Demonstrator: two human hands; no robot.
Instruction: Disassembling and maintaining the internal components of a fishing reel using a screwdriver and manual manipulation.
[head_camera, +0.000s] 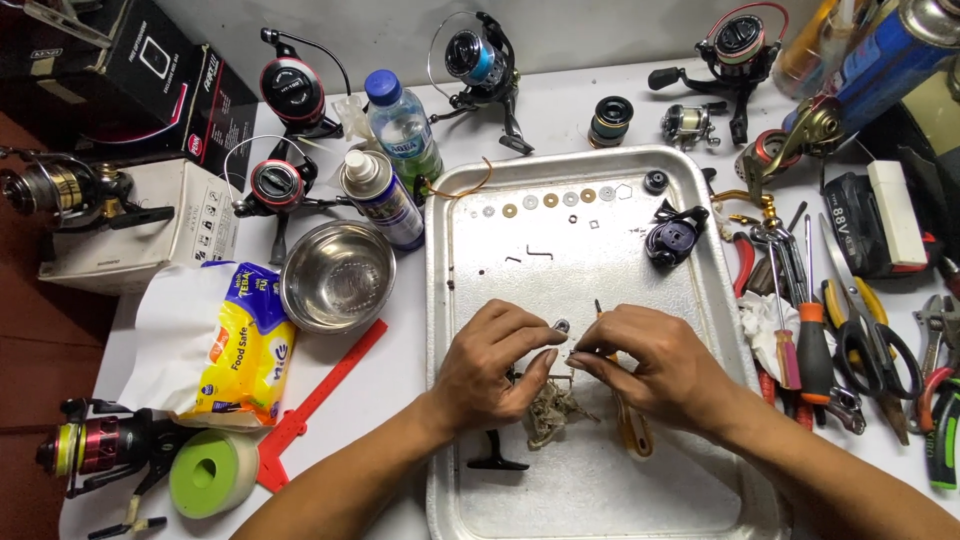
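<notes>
Two hands (575, 360) | small metal part (561, 326), seemingly pinched between fingertips | over tray (680, 470)

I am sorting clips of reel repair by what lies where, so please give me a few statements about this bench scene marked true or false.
1. Both hands work over the metal tray. True.
2. The left hand and right hand meet at a small metal part. True.
3. The steel bowl stands inside the tray. False: it stands on the table left of the tray.
4. A row of washers lies along the tray's far end. True.
5. The scissors lie left of the tray. False: they lie right of it.
</notes>
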